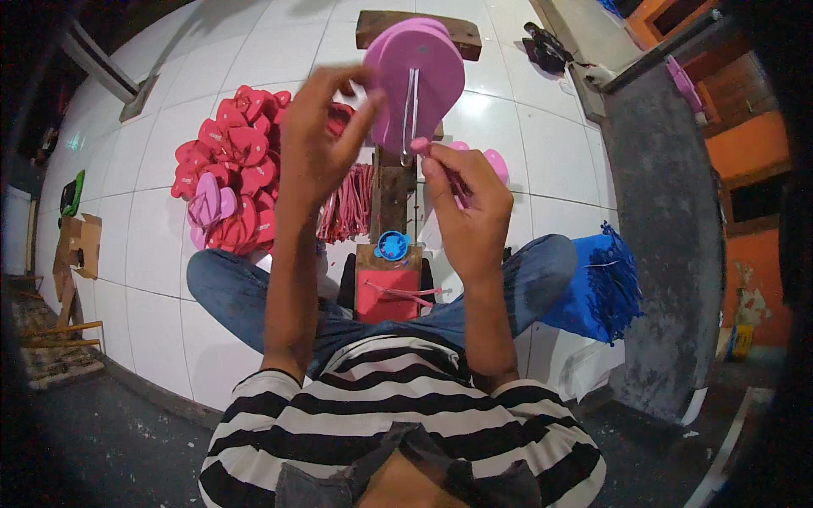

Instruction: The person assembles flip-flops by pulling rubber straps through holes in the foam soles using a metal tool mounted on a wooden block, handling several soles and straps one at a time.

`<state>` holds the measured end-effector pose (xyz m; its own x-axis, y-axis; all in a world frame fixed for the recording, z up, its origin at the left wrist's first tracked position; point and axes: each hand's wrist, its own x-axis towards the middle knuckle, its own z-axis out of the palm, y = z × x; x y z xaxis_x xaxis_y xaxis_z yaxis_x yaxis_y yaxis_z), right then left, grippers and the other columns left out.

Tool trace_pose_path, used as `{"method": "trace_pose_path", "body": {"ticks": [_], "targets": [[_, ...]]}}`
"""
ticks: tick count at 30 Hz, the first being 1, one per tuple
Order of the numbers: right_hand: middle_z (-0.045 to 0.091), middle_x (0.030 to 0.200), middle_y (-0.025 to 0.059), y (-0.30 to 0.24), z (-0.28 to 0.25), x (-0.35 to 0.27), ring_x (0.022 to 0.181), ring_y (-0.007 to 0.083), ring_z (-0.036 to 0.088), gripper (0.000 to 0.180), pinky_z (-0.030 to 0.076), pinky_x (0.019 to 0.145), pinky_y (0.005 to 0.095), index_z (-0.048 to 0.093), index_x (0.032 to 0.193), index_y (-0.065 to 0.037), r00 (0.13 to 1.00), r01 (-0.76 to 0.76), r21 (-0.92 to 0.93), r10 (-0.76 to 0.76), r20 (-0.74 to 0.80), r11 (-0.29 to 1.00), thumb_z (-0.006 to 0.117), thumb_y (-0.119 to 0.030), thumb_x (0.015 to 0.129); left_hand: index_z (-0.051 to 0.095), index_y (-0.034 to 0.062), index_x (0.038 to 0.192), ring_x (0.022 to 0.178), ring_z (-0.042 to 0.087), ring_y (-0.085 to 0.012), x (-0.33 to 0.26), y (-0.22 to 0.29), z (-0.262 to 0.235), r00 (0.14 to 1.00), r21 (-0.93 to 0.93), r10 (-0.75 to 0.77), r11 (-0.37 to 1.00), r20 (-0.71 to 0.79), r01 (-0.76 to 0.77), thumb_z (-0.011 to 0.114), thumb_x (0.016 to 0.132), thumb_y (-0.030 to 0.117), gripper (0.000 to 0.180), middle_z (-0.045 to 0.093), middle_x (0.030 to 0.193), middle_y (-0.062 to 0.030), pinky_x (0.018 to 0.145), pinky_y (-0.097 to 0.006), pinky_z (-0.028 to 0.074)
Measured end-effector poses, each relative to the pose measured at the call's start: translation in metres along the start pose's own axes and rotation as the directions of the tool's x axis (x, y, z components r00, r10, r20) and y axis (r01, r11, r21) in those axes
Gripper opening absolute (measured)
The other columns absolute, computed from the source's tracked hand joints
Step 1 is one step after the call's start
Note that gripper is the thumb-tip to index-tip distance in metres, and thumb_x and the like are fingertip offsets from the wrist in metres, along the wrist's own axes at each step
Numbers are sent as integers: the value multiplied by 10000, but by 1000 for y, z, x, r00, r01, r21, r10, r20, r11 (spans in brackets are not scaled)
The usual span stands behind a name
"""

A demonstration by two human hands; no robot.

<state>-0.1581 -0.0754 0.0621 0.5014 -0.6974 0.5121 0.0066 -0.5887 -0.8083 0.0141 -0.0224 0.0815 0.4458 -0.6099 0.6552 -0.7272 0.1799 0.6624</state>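
Striped in black and white, the person's shirt [398,406] fills the six o'clock edge, with jeans-clad knees [229,292] spread to either side on the white tiled floor [161,212]. Just beyond the lap, a red pad [387,296] and a small blue round cap [392,245] sit on a wooden stand [391,190] that rises toward twelve o'clock.

Above it, the right hand [466,199] is closed in a pinch on the end of a pink strap [421,146], at about one o'clock from the stand's top. The left hand [318,140], at eleven o'clock, has fingers curled loosely and touches the edge of the pink sandal sole [419,76]; how firm that hold is cannot be told. The sole stands upright on a thin metal prong [411,114] of the stand.

Judged from this, the strap end could slip from the pinch, since only its tip is held. The sole could twist off the prong if the left hand pushes sideways, and fingers near the metal prong risk a jab.

Farther out, loose pink straps [347,207] hang at ten o'clock, a heap of red soles [233,161] lies beyond, and a blue bundle [601,288] sits at three o'clock.
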Motion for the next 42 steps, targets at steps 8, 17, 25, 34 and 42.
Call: {"method": "trace_pose_path", "body": {"ticks": [8, 17, 25, 34, 42], "targets": [[603, 787, 55, -13, 1, -12, 596, 103, 546, 156, 421, 489, 234, 677, 979, -26, 991, 90, -200, -108, -79, 976, 628, -8, 832, 599, 171, 1201, 921, 612, -197, 36, -2, 12, 983, 257, 176, 949, 59, -185, 612, 843, 57, 376, 580, 1187, -80, 660, -260, 514], [556, 826, 33, -23, 2, 11, 762, 225, 525, 301, 446, 675, 354, 679, 1006, -92, 931, 318, -695, -352, 100, 645, 691, -40, 710, 604, 77, 1044, 826, 582, -276, 56, 3, 9, 939, 312, 322, 886, 120, -343, 683, 789, 150, 277, 603, 982, -97, 687, -328, 488], [549, 1014, 104, -9, -15, 15, 958, 268, 527, 287, 442, 811, 373, 616, 1087, -70, 970, 230, -323, -243, 2, 918, 649, -175, 821, 582, 29, 1030, 902, 574, -283, 29, 13, 10, 924, 183, 350, 909, 150, -374, 658, 831, 205, 276, 579, 998, -130, 807, -347, 468], [609, 999, 147, 28, 10, 78, 938, 230, 586, 403, 450, 841, 346, 533, 1117, -34, 995, -28, 232, 4, 102, 972, 600, -360, 891, 512, 13, 1166, 959, 506, -111, -5, -1, 42, 968, -641, -246, 734, 57, 224, 460, 977, 192, 265, 555, 1035, -62, 847, -254, 416], [581, 901, 66, -5, -4, -55, 814, 159, 545, 310, 438, 785, 321, 543, 995, -5, 997, 49, 130, -42, -57, 990, 593, -296, 900, 558, 18, 1022, 870, 510, -148, -122, 60, 22, 930, -614, -363, 745, -46, 261, 578, 907, 195, 212, 535, 943, -56, 798, -267, 412]]}}
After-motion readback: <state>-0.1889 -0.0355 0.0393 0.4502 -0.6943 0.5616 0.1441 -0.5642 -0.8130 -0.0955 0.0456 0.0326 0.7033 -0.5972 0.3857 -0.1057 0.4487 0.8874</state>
